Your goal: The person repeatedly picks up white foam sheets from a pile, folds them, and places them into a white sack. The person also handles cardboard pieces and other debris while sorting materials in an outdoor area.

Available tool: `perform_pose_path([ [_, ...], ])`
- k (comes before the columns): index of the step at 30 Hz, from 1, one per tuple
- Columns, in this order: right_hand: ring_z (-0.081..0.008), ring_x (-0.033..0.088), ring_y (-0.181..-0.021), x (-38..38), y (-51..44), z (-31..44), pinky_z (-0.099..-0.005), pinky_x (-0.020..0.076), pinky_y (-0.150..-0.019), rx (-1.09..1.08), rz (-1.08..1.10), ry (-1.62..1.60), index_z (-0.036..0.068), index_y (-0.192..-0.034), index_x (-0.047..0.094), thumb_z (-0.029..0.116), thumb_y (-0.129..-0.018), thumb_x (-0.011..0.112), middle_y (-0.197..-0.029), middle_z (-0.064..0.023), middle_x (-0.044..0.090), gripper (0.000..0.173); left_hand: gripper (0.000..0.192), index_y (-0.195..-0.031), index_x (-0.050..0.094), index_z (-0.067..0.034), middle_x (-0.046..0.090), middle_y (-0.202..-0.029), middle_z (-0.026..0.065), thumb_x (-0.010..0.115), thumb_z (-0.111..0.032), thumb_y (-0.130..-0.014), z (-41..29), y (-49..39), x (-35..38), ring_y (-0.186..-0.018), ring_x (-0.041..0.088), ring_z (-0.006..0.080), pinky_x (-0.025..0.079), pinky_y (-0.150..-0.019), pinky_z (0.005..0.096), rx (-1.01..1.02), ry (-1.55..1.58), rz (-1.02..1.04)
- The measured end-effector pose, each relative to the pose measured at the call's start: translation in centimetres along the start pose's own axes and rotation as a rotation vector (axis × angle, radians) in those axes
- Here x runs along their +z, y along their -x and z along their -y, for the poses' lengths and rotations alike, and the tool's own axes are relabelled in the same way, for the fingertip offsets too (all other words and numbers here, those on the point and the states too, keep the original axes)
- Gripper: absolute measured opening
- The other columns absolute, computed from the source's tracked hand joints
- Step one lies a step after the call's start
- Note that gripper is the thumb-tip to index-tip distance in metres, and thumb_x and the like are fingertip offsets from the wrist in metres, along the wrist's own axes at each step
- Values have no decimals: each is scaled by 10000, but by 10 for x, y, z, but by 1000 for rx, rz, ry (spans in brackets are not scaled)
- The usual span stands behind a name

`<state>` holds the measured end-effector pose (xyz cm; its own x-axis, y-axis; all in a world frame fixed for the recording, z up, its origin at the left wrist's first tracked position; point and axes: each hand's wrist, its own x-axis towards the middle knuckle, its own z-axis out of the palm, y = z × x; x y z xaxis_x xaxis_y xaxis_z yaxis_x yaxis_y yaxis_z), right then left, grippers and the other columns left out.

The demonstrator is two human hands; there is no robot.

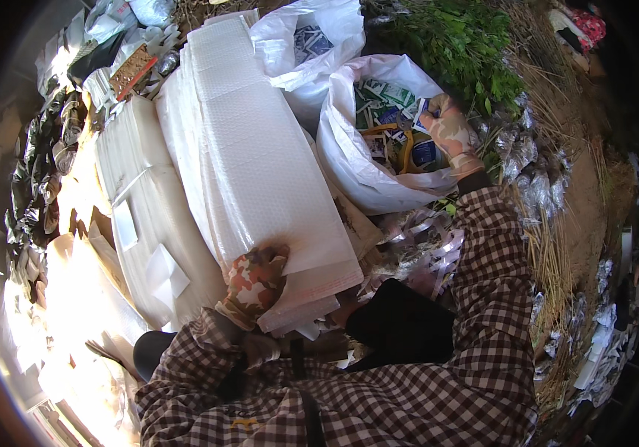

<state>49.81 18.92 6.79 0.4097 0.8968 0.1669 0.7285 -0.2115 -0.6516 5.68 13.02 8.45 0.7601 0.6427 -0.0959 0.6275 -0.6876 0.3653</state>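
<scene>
My left hand (256,285), in a camouflage glove, lies on the near end of a stack of white bubble-wrap sheets or bags (274,184). Its fingers look curled, and whether they grip the plastic is unclear. My right hand (449,127), gloved the same way, is over the right rim of an open white sack (353,179). Pinched in its fingers is a small blue-and-white packet (421,107). Inside this sack lie green and blue packets (389,94) and yellow-handled pliers (406,146).
Behind stands a second white sack (308,84) holding packets (311,44). A tied bundle of pale plastic sheets (154,207) lies left. Leafy green branches (459,50) are at the upper right, beside dry stalks (554,262). Clear plastic strips (436,257) lie below the sack.
</scene>
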Motion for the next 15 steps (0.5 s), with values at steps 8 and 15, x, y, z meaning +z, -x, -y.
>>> perform_pose_path([
  [8,-328,485,-1286,134,-69,44,-443,383,-1069,192,229,508,149,-1324,558,288,-981,407,-1405,-119,498,399,380,-1174,598,-61,495,-1377,148,550,-156,-809,12,5,35,-1339,393,340,280,-1116,523,125,-182,-118],
  [15,-216,672,-903,43,0,79,-333,514,-794,169,-33,-581,33,-1136,636,210,-910,634,-1066,-121,682,287,363,-1129,627,-56,530,-1329,138,603,-133,-775,1,0,24,-1305,426,337,359,-1074,475,9,-2,-163],
])
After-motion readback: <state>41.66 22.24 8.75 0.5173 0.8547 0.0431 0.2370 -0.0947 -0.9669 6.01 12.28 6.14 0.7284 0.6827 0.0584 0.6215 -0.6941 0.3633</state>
